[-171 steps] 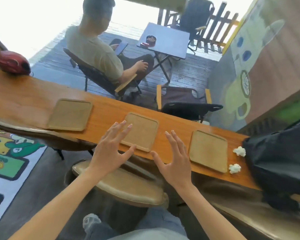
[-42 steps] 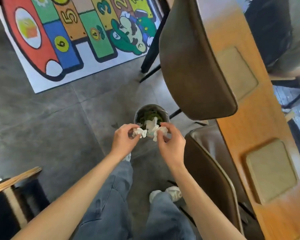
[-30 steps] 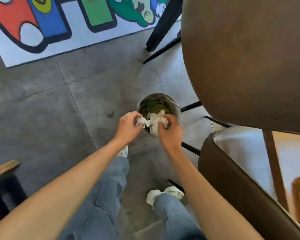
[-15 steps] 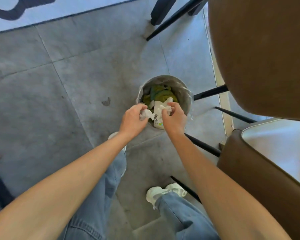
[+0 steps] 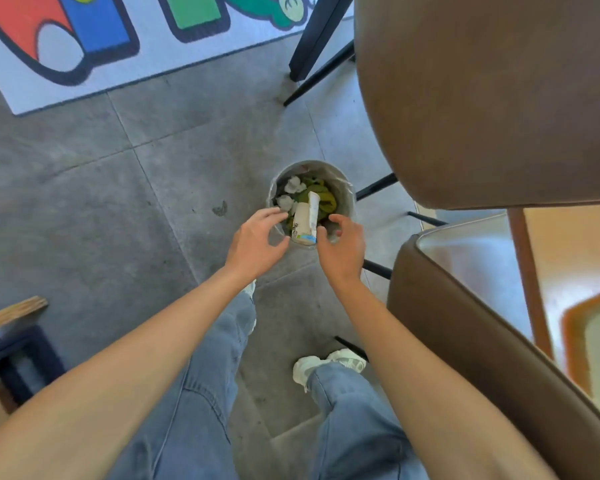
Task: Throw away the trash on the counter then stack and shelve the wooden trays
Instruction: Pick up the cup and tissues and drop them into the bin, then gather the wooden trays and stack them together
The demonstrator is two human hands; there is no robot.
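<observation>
White crumpled paper wads [image 5: 289,193] lie inside the small round metal bin [image 5: 347,188].
Left hand [image 5: 257,242] and right hand [image 5: 343,249] hover over its near rim, fingers spread, empty.

Only 1 view, worn on the head, looks almost straight down at the floor [image 5: 125,209] from standing height. The bin [image 5: 347,199] sits at frame centre, both forearms run up from the bottom edge, and chair backs crowd the right side.
</observation>
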